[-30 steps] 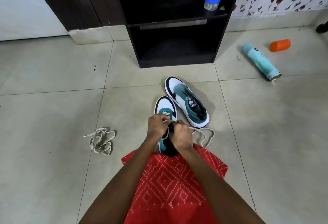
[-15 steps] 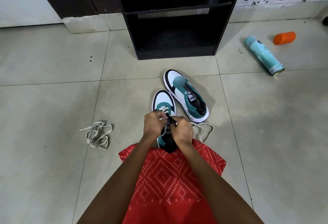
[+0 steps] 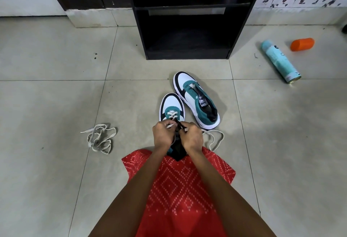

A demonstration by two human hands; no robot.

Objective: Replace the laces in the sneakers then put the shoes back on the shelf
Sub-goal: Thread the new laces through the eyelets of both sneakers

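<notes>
While bent over the near sneaker (image 3: 171, 105), pinching its white lace (image 3: 171, 114) in the curled left hand (image 3: 163, 133) and a thin dark piece (image 3: 180, 126) (lace tip or tongue, cannot tell) in the curled right hand (image 3: 191, 136). Laced only just ahead of the fingertips. Loose lace tail (image 3: 216, 139) right of the right fingers. Unlaced second sneaker (image 3: 197, 99) just beyond the right fingers. Spare lace (image 3: 99, 138) well left of the left fingers. Black shelf (image 3: 187, 49) farther ahead.

Two sneakers (image 3: 171, 106) (image 3: 190, 95), two laces (image 3: 99, 139) (image 3: 215, 137), one can (image 3: 280, 61)
</notes>
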